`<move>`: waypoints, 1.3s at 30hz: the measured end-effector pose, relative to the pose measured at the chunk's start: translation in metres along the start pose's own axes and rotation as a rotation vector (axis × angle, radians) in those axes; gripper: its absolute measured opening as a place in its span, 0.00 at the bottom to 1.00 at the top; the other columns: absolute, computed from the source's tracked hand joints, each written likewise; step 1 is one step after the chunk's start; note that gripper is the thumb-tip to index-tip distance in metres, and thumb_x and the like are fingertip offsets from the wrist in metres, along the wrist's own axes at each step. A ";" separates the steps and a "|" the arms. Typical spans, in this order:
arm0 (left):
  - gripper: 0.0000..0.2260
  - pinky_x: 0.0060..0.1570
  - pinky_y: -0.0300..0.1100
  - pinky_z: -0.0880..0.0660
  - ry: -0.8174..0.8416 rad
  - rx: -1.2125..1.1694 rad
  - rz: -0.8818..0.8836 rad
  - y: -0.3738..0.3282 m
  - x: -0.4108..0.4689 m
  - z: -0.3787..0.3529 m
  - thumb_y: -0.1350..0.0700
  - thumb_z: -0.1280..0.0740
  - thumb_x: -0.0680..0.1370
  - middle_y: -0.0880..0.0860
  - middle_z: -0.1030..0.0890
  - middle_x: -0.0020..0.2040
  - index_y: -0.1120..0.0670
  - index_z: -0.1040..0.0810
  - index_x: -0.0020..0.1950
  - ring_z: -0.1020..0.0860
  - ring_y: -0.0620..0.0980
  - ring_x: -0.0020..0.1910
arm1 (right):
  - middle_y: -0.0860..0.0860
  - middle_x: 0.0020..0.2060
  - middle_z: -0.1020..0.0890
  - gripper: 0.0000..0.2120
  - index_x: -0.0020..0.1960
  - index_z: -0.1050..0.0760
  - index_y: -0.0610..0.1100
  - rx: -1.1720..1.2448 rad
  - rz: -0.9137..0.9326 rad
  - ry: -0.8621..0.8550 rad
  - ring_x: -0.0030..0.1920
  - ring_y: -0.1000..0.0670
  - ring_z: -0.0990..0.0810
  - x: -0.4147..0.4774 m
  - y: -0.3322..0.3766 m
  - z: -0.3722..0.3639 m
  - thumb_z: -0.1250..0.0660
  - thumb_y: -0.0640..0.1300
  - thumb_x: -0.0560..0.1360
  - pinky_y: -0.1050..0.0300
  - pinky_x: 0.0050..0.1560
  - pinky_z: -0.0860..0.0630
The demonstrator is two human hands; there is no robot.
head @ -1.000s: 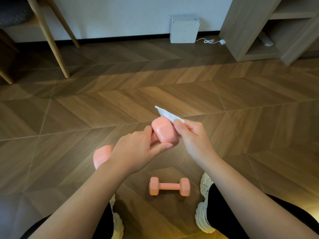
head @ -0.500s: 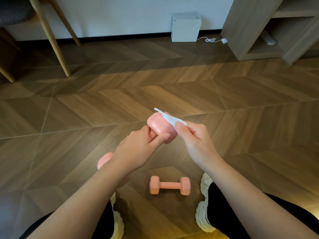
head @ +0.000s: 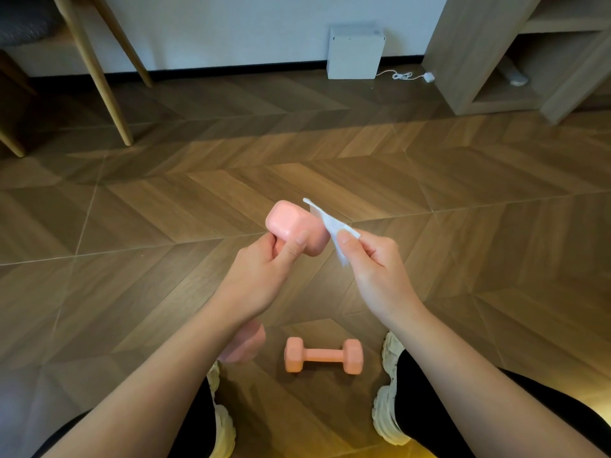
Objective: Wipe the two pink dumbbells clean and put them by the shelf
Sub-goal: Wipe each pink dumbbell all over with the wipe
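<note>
The pink dumbbell [head: 297, 228] being cleaned is held up in the air over the wooden floor [head: 165, 209], tilted so that one head points up and away. Its other head shows only as a blur below the left wrist. The left hand [head: 261, 276] grips the bar, fingers curled round it and the thumb lying against the near face of the upper head. The right hand [head: 373, 262] pinches a white wipe [head: 330, 226] between thumb and forefinger, its other fingers curled in. The wipe stands at the right edge of the upper head, and whether it touches there cannot be told.

The second dumbbell [head: 323, 355] lies flat on the floor below the hands, its bar running left to right, between two pale chunky shoes [head: 386, 408].

The shelf [head: 463, 54] stands at the far right against the wall, well apart from both dumbbells, and a small pale object lies in its bottom compartment. Left of it a white box [head: 353, 54] sits against the wall, with a white cable [head: 403, 75] coiled on the floor between box and shelf. Slanted wooden legs [head: 96, 71] stand at the far left
</note>
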State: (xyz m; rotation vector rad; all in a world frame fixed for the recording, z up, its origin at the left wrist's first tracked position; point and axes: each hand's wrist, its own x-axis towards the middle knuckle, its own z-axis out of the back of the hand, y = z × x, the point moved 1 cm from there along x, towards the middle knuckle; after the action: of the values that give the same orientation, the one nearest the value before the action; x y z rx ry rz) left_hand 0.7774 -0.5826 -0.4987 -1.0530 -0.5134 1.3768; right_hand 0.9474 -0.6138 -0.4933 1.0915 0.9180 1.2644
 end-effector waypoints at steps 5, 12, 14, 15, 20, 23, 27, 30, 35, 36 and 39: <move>0.33 0.35 0.46 0.29 -0.051 -0.051 -0.038 0.001 0.001 0.000 0.23 0.44 0.69 0.45 0.25 0.30 0.53 0.26 0.42 0.28 0.47 0.29 | 0.58 0.21 0.37 0.22 0.26 0.39 0.53 0.033 0.000 -0.018 0.26 0.58 0.39 0.001 -0.002 0.000 0.41 0.47 0.78 0.65 0.29 0.42; 0.22 0.36 0.42 0.32 -0.020 0.033 -0.176 0.002 -0.003 0.004 0.25 0.43 0.70 0.37 0.24 0.30 0.43 0.30 0.41 0.26 0.41 0.29 | 0.53 0.24 0.36 0.24 0.31 0.37 0.32 0.055 -0.018 -0.045 0.28 0.55 0.39 -0.001 -0.005 0.004 0.40 0.50 0.77 0.62 0.31 0.42; 0.22 0.36 0.44 0.30 0.003 0.117 -0.217 0.000 -0.004 0.005 0.25 0.44 0.69 0.39 0.22 0.33 0.42 0.30 0.45 0.24 0.40 0.34 | 0.44 0.26 0.33 0.24 0.32 0.34 0.31 0.106 -0.041 -0.046 0.31 0.54 0.35 0.002 -0.005 0.003 0.40 0.51 0.76 0.60 0.34 0.39; 0.22 0.37 0.44 0.28 0.024 0.173 -0.244 -0.001 -0.005 0.004 0.25 0.46 0.69 0.40 0.22 0.36 0.41 0.30 0.48 0.24 0.40 0.36 | 0.37 0.29 0.31 0.25 0.34 0.30 0.30 0.128 -0.054 -0.045 0.33 0.52 0.32 0.005 -0.005 0.003 0.39 0.52 0.76 0.58 0.36 0.36; 0.26 0.36 0.41 0.34 0.069 0.312 -0.299 -0.001 -0.005 0.002 0.23 0.49 0.68 0.40 0.23 0.38 0.41 0.31 0.51 0.24 0.41 0.37 | 0.49 0.39 0.15 0.15 0.50 0.16 0.41 0.190 -0.104 -0.005 0.44 0.56 0.22 0.006 -0.008 0.006 0.40 0.46 0.81 0.58 0.46 0.27; 0.33 0.35 0.43 0.35 0.098 0.466 -0.347 0.000 -0.006 0.002 0.22 0.51 0.68 0.41 0.24 0.38 0.44 0.28 0.58 0.25 0.44 0.38 | 0.54 0.29 0.22 0.17 0.36 0.20 0.41 0.193 -0.141 -0.049 0.35 0.56 0.27 0.007 -0.006 0.006 0.37 0.47 0.80 0.59 0.39 0.31; 0.36 0.36 0.43 0.35 0.123 0.553 -0.298 -0.002 -0.007 0.000 0.21 0.52 0.67 0.42 0.25 0.39 0.46 0.29 0.60 0.25 0.46 0.40 | 0.31 0.39 0.21 0.23 0.43 0.20 0.33 0.184 -0.104 -0.016 0.41 0.48 0.25 0.004 -0.006 0.006 0.38 0.54 0.75 0.53 0.42 0.30; 0.33 0.37 0.45 0.36 0.133 0.709 -0.326 -0.002 -0.007 0.001 0.24 0.50 0.69 0.42 0.23 0.43 0.46 0.30 0.61 0.25 0.48 0.42 | 0.44 0.30 0.30 0.24 0.42 0.27 0.25 0.193 -0.139 0.022 0.35 0.53 0.32 0.008 -0.007 0.013 0.38 0.48 0.79 0.56 0.37 0.35; 0.23 0.38 0.43 0.38 0.164 0.861 -0.445 0.002 -0.002 0.003 0.25 0.45 0.71 0.42 0.21 0.50 0.43 0.36 0.51 0.26 0.45 0.43 | 0.53 0.49 0.15 0.12 0.58 0.20 0.47 0.136 -0.422 0.390 0.51 0.55 0.17 0.012 -0.014 0.015 0.30 0.50 0.76 0.56 0.54 0.21; 0.24 0.39 0.43 0.38 0.165 0.881 -0.480 0.003 -0.001 0.004 0.24 0.47 0.70 0.42 0.21 0.50 0.43 0.37 0.51 0.28 0.44 0.42 | 0.52 0.53 0.15 0.17 0.61 0.22 0.50 0.159 -0.480 0.452 0.55 0.53 0.16 0.011 -0.014 0.014 0.28 0.51 0.73 0.52 0.55 0.20; 0.29 0.47 0.46 0.36 0.118 0.909 -0.560 0.009 0.003 0.004 0.23 0.53 0.69 0.41 0.22 0.47 0.45 0.33 0.50 0.26 0.45 0.41 | 0.47 0.57 0.16 0.22 0.64 0.24 0.47 0.274 -0.561 0.518 0.56 0.48 0.17 0.009 -0.013 0.010 0.26 0.48 0.72 0.49 0.51 0.19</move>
State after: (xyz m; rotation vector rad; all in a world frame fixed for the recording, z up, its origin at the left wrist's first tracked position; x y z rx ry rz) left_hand 0.7697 -0.5798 -0.5044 -0.2060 -0.0414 0.8691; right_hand 0.9618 -0.6059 -0.5031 0.6300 1.6938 0.9690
